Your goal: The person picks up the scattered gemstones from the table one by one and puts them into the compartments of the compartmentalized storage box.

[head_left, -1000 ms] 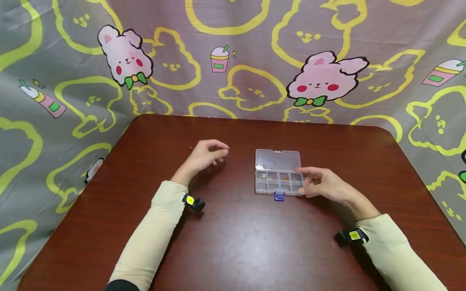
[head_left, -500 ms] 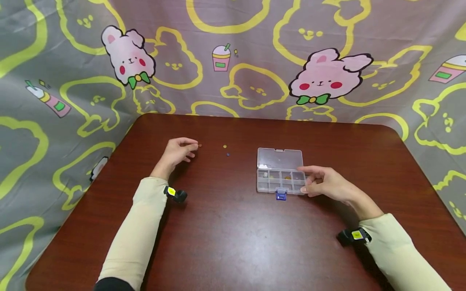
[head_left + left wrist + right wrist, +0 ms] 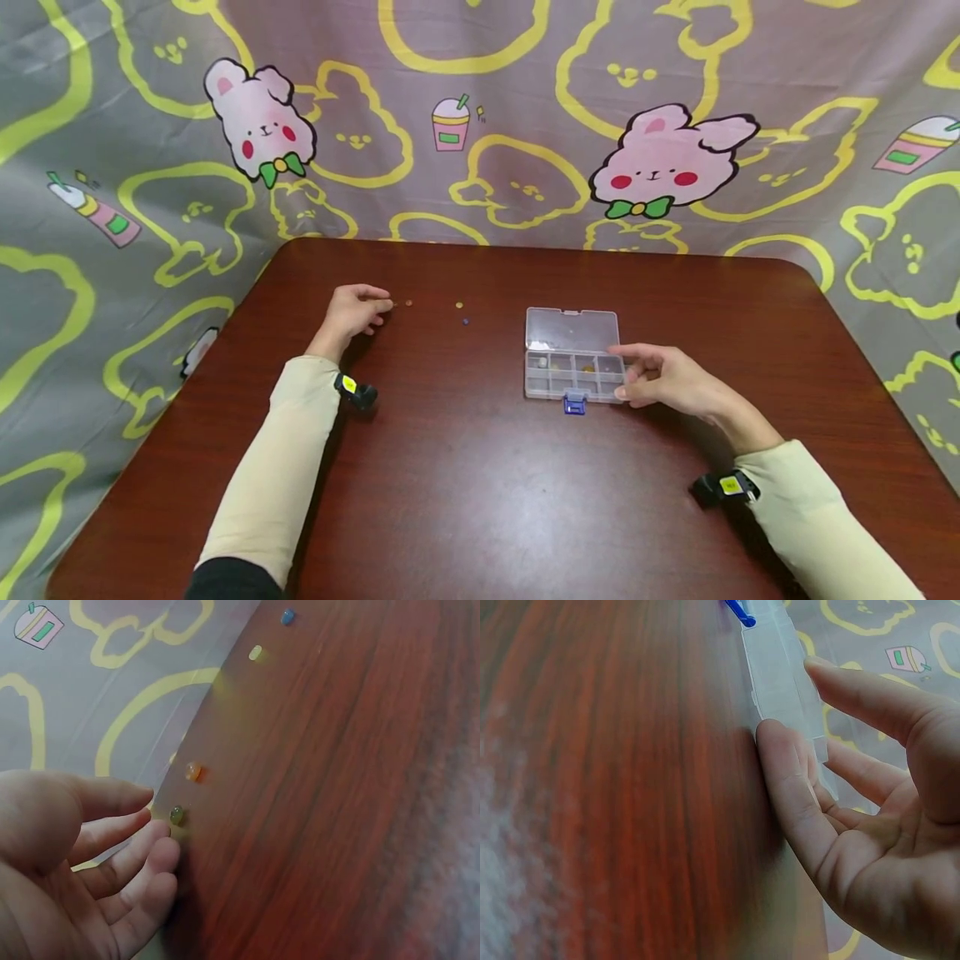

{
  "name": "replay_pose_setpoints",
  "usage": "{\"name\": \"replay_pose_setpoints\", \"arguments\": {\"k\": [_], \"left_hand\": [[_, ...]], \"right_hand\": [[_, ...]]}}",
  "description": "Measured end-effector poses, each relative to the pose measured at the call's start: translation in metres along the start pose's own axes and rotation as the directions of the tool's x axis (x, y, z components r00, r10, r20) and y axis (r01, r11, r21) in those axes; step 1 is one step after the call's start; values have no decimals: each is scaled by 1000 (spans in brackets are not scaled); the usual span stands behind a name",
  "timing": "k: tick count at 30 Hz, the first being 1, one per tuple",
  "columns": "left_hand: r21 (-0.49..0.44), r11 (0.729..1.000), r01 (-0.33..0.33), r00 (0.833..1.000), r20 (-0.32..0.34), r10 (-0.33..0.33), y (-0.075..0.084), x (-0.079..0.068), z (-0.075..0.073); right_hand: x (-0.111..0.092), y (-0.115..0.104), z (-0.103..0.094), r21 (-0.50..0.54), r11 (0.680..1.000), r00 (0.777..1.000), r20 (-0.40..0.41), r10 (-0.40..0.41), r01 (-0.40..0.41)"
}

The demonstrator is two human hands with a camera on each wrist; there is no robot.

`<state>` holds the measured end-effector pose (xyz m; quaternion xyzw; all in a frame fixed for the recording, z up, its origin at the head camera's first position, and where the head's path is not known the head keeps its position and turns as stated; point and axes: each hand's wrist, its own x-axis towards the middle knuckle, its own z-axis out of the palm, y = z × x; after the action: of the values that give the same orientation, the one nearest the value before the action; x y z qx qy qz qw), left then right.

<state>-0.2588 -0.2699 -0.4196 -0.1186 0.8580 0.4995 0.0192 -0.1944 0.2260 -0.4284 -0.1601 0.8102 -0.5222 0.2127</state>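
My left hand (image 3: 352, 312) is at the left of the table. In the left wrist view its slightly bent fingers have a gap from the thumb, and a small green bead (image 3: 176, 815) lies just beyond the fingertips. An orange bead (image 3: 193, 771) lies close by, with a yellow bead (image 3: 256, 652) and a blue bead (image 3: 288, 616) farther along. My right hand (image 3: 667, 379) holds the right end of a clear plastic compartment box (image 3: 574, 387), thumb at the front corner and fingers at the back. The box's lid (image 3: 572, 329) is raised, and a few small beads lie in its back compartments.
The box's blue latch (image 3: 574, 406) sticks out at its front. A dark reddish-brown table (image 3: 480, 500) carries everything. Behind and at both sides hangs a patterned cloth (image 3: 517, 108), close to the table's edges.
My left hand has moved left from the blue and yellow beads, past the orange one, to the green bead. The right hand and the box stay in place.
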Motion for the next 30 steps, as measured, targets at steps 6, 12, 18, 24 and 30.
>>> {"name": "replay_pose_setpoints", "arguments": {"k": [6,12,18,24,30], "left_hand": [[49,998,35,999,-13,-35,3,4,2],[75,997,28,999,-37,-25,3,7,5],[128,992,-2,999,-47,8,1,11,7],[233,972,5,998,-67,11,2,14,11],[281,959,30,997,-80,-7,5,14,13]], "right_hand": [[-1,0,2,-6,1000,1000,2,3,-3],[0,2,1,-9,1000,1000,1,0,0],[1,2,2,21,1000,1000,3,-7,7],[0,3,2,27,1000,1000,4,-5,5],[0,2,0,0,1000,1000,6,0,0]]}}
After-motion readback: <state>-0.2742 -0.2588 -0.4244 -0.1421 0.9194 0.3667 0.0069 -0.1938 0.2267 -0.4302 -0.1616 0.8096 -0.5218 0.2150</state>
